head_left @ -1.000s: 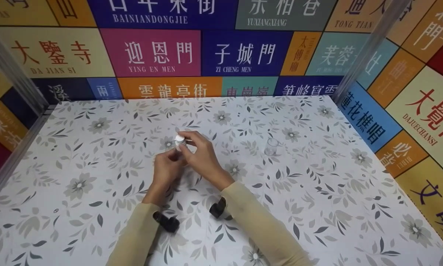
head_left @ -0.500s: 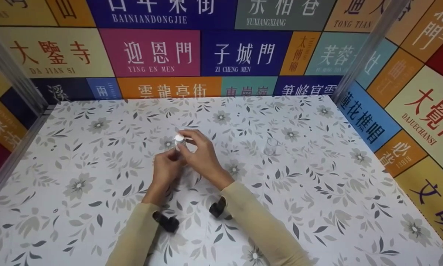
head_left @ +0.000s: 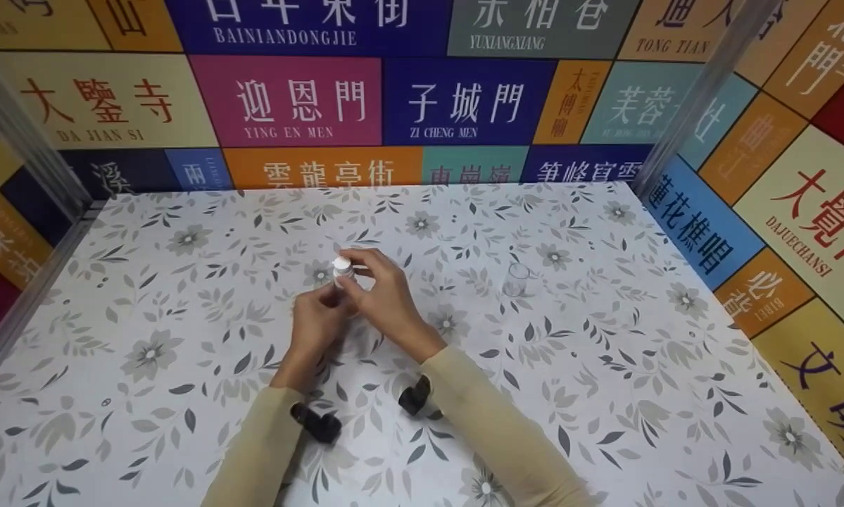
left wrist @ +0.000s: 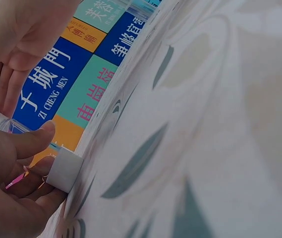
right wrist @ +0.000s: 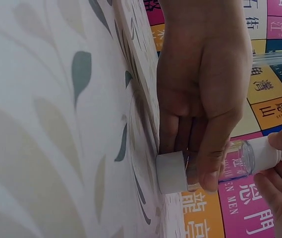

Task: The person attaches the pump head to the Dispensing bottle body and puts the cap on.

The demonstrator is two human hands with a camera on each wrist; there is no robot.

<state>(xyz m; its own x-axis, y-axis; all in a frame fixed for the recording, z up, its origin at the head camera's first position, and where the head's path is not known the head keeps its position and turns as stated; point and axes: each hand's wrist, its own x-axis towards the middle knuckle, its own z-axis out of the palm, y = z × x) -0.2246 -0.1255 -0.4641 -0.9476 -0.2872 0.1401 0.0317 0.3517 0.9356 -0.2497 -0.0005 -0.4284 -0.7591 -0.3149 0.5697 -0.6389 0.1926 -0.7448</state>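
Both hands hold a small clear bottle (right wrist: 236, 161) with a white top and a white base. My left hand (head_left: 317, 320) grips the clear body just above the white base (left wrist: 65, 169), which is at the tabletop in the left wrist view. Above it, my right hand (head_left: 388, 292) pinches the white top (right wrist: 265, 152) between thumb and fingers. From the head view the bottle looks roughly upright, its lower part covered by the fingers. To the right of the hands stands a clear, cup-like cylinder (head_left: 517, 279), apart from both.
A white tabletop (head_left: 605, 422) printed with grey flowers and leaves lies under the hands. Colourful panels (head_left: 295, 102) with lettering wall off its back and sides. Each wrist carries a black camera, such as the left one (head_left: 317, 424).
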